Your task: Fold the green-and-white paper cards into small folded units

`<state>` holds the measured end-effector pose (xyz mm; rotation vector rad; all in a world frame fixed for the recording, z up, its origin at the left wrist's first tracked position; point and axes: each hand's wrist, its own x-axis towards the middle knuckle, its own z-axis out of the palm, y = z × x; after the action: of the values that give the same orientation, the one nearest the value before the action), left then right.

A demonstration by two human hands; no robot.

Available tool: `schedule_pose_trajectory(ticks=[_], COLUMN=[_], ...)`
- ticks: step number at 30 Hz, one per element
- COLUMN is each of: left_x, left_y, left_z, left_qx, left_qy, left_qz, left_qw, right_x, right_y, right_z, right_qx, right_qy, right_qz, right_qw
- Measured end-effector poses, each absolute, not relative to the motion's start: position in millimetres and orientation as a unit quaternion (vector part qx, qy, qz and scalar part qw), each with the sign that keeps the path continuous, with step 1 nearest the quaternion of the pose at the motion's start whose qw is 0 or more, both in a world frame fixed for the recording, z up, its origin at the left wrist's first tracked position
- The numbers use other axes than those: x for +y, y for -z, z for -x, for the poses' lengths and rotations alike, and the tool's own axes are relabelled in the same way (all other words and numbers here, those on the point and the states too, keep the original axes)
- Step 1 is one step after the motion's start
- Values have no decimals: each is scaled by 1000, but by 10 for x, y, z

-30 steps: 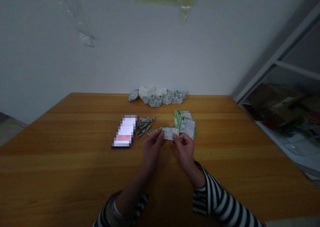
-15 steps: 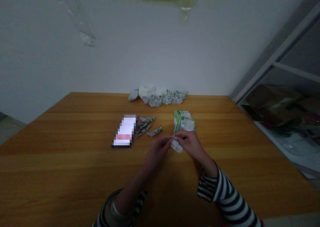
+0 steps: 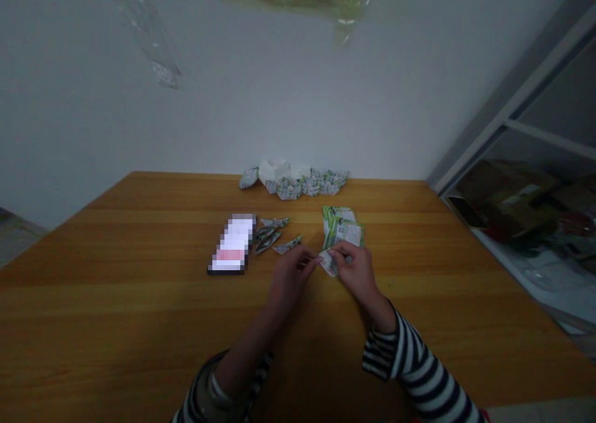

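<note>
While pinching a small packet (image 3: 328, 264) of unseen contents between closed fingers of the right hand (image 3: 361, 277), curling the left hand (image 3: 287, 279), nearly closed, at its edge; cannot tell whether gripping. Slanting both inward above the table (image 3: 186, 311), near green packets (image 3: 344, 230).

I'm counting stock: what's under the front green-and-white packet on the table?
Beneath the front packet, another green-and-white packet pokes out at the far side. Its remainder is covered, and the right hand hides the near edge, so I cannot count them.
</note>
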<state>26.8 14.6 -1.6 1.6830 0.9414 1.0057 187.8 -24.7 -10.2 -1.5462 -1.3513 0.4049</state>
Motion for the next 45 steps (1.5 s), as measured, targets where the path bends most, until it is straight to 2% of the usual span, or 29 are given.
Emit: schedule_pose_trajectory(ticks=[8, 14, 21, 25, 27, 29, 33, 35, 40, 45], left_x=[176, 187, 181, 158, 143, 128, 112, 110, 131, 172], left_y=[18, 64, 44, 59, 78, 89, 70, 57, 48, 32], left_z=[-247, -293, -293, -328, -334, -323, -280, -277, -290, -227], left_qx=[384, 400, 400, 382, 387, 419, 459, 445, 384, 434], left_qy=[-400, -431, -457, -389, -372, -404, -438, -426, -403, -403], left_qz=[-699, -562, -478, -468, -525, -581, -643, -660, -640, -687], left_qw=[451, 582, 634, 696, 660, 570, 429, 430, 530, 420], right_x=[-314, -300, -266, -253, -248, -250, -263, -264, -241, -227], right_y=[53, 88, 166, 224, 237, 226, 165, 153, 205, 256], right_z=[-1834, -1790, -1769, -1692, -1644, -1607, -1610, -1636, -1653, -1652], right_qx=[-598, -579, -563, -505, -477, -460, -486, -493, -437, -450], right_qy=[-116, -133, -216, -261, -294, -342, -405, -399, -347, -429], right_qz=[637, 643, 605, 588, 573, 550, 527, 521, 517, 487], right_qw=[472, 483, 520, 575, 599, 608, 567, 570, 649, 613])
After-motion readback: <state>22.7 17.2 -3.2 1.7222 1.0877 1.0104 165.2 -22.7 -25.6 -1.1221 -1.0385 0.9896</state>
